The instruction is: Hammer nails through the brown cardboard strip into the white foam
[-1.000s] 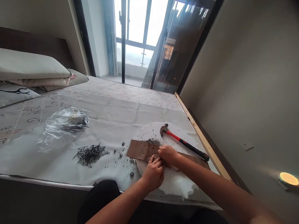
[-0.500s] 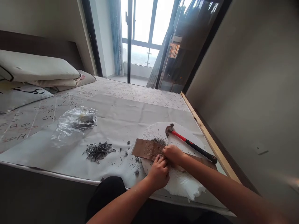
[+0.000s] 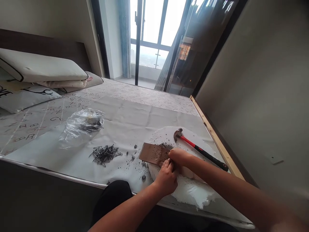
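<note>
A brown strip (image 3: 151, 154) pierced with several small holes lies across a white foam piece (image 3: 193, 190). On the strip's middle rests my left hand (image 3: 167, 177), its fingers bent together against the surface. My right hand (image 3: 180, 157) is closed just beyond it and touches the strip; what its fingers hold, if anything, is hidden. Grey crumbs (image 3: 166, 146) are scattered along the strip's far edge. Behind my right hand, a claw hammer (image 3: 193, 145) with a red and black handle lies on the foam. A pile of nails (image 3: 106, 154) sits to the left.
A clear plastic bag (image 3: 83, 124) with dark contents lies on the grey sheet (image 3: 130, 119) at the left. Pillows (image 3: 43, 69) are at the bed's far left. A wooden rail (image 3: 217, 141) runs along the right edge. Small grey lumps (image 3: 144, 177) lie near the foam.
The whole view has shifted slightly, moving the scene rightward. My right hand has turned, its fingers now more tucked under. My left hand stays on the strip.
</note>
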{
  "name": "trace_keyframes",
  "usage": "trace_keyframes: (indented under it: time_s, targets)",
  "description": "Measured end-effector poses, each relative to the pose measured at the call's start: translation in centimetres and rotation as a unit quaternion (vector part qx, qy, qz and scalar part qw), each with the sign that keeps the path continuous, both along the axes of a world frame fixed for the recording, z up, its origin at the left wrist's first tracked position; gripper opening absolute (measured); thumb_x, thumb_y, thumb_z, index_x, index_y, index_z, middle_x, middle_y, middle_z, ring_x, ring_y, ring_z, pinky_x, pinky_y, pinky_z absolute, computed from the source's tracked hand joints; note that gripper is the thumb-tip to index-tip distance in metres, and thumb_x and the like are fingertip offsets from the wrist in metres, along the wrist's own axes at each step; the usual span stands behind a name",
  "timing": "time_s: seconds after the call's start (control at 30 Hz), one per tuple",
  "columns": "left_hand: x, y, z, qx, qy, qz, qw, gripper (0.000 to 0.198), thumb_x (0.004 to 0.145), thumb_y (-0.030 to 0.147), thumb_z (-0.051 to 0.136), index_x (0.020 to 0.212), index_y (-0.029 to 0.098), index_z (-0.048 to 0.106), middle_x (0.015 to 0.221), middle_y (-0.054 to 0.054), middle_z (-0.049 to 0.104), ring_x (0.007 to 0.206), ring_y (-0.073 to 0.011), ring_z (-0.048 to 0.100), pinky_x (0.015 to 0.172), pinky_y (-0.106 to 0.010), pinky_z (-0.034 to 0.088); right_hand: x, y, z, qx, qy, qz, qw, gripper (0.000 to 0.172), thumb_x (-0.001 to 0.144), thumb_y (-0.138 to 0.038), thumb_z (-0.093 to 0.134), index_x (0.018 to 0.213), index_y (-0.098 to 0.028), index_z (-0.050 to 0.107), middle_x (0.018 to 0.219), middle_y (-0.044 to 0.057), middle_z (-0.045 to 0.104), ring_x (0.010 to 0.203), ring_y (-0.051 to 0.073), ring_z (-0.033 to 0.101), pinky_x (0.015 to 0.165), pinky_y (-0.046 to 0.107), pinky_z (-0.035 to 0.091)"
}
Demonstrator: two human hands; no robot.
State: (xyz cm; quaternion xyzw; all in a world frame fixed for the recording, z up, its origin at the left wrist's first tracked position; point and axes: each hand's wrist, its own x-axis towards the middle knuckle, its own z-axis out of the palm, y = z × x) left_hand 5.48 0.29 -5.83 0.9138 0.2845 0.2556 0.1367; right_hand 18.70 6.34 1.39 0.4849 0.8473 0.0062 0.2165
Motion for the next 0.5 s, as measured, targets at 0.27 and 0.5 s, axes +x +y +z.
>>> trace_keyframes:
  time_s: [0.27, 0.5]
  targets:
    - [0.0, 0.2, 0.8, 0.001, 0.005, 0.001, 1.0, 0.048, 0.066, 0.017, 0.052, 0.114, 0.011, 0.056, 0.124, -0.019, 0.046, 0.125, -0.0348, 0.033, 0.106, -0.053, 0.025, -0.2, 0.3, 1.3, -0.081, -0.083, 0.016, 0.993, 0.019, 0.088, -0.029, 0.053, 0.097, -0.015, 0.061, 0.099, 0.005, 0.063, 0.086, 0.016, 0.061, 0.077, 0.035, 0.05]
    - [-0.2, 0.4, 0.9, 0.0, 0.018, 0.024, 1.0, 0.054, 0.067, 0.023, 0.052, 0.12, 0.012, 0.051, 0.135, -0.019, 0.04, 0.129, -0.0346, 0.03, 0.105, -0.052, 0.026, 0.2, -0.1, 3.1, -0.079, -0.07, 0.01, 0.994, 0.023, 0.087, -0.029, 0.054, 0.102, -0.013, 0.059, 0.101, 0.006, 0.062, 0.088, 0.018, 0.061, 0.077, 0.037, 0.051]
